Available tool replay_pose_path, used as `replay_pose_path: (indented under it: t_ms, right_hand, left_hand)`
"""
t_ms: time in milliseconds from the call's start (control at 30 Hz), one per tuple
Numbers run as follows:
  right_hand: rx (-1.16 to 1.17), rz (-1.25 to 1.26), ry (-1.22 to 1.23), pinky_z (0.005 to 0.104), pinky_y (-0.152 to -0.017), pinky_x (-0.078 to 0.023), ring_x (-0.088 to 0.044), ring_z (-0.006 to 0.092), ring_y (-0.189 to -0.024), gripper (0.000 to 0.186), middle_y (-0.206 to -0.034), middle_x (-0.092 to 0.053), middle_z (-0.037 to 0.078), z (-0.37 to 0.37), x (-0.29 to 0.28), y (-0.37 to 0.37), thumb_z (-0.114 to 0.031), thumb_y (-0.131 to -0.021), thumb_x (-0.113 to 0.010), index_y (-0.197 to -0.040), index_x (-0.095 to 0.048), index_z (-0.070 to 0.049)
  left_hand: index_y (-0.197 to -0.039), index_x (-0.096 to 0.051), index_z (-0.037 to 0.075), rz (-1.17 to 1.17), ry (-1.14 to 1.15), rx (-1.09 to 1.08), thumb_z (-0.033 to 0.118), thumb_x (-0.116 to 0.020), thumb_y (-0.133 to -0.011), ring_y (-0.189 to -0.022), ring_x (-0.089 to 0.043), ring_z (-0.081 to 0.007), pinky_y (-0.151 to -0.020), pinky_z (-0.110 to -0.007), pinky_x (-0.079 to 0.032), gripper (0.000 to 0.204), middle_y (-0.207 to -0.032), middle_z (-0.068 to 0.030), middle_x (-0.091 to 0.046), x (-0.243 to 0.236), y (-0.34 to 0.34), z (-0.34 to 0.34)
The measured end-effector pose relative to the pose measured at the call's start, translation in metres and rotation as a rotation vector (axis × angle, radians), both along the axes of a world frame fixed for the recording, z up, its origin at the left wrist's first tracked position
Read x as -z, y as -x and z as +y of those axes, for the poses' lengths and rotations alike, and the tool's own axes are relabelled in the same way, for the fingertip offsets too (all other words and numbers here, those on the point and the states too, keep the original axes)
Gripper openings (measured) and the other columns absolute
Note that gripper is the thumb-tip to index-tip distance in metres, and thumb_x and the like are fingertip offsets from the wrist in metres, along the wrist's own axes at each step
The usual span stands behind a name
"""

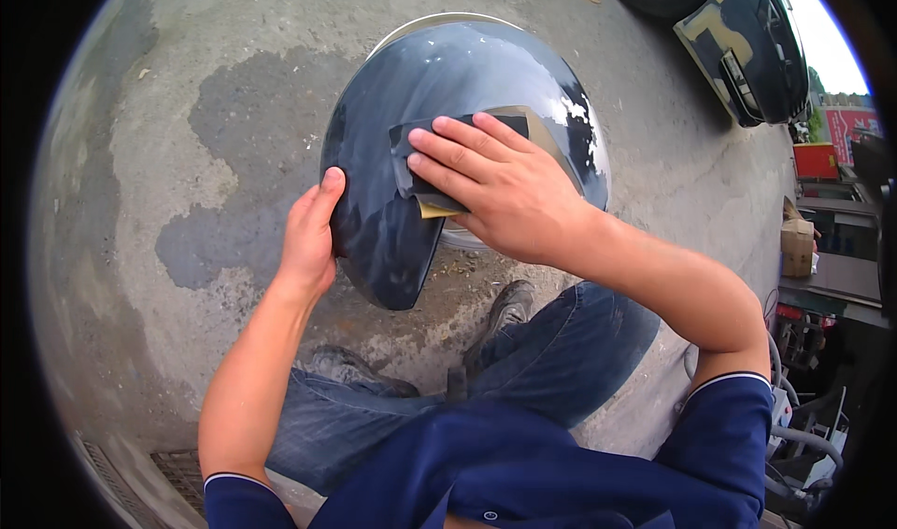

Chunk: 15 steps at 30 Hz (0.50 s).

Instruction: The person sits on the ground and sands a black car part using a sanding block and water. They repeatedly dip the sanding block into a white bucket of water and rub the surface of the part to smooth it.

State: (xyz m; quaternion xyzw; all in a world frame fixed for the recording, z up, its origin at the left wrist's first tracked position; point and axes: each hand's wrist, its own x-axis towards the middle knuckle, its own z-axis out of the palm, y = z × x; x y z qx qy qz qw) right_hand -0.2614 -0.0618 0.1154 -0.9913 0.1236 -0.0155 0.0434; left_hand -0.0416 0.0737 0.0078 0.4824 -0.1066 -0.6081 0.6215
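Observation:
A glossy dark blue-black curved body panel rests on a round pale bucket, whose rim also peeks out behind it. My left hand grips the panel's left edge, thumb on top and the other fingers out of sight. Flat on the panel's face, my right hand presses a sheet of dark sandpaper with outstretched fingers. The sheet's brown back shows beyond the knuckles. A yellow edge, perhaps of a pad, sticks out below the fingers. My right thumb is mostly hidden. Cloudy smears cover the panel's left side.
Both my shoes are on the stained concrete floor below the panel. A dark car with bare filler patches stands at the far right. Along the right side are a cardboard box, shelving and grey hoses.

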Motion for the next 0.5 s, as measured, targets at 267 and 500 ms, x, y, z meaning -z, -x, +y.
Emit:
replay_pose_path:
  t_ms: [267, 500]
  right_hand:
    - [-0.296, 0.102, -0.184, 0.0504, -0.135, -0.021, -0.031, 0.0223, -0.163, 0.077, -0.172, -0.042, 0.0, 0.056, 0.026, 0.006, -0.037, -0.087, -0.079, -0.157, -0.056, -0.015]
    - [0.06, -0.142, -0.05, 0.0507, -0.126, -0.037, -0.043, 0.0346, -0.154, 0.058, -0.16, -0.055, 0.014, 0.041, 0.022, -0.013, -0.033, -0.097, -0.073, -0.147, -0.064, -0.004]
  left_hand:
    - [-0.129, -0.068, -0.003, 0.004, -0.025, -0.004, 0.045, -0.065, -0.11, -0.108, -0.073, -0.0179, -0.096, -0.033, -0.058, 0.052, -0.122, -0.0117, -0.076, 0.003, 0.001, -0.003]
    - [-0.127, -0.069, -0.003, 0.018, -0.027, -0.002, 0.042, -0.065, -0.11, -0.103, -0.073, -0.0167, -0.091, -0.033, -0.059, 0.049, -0.118, -0.0108, -0.076, 0.003, 0.001, -0.004]
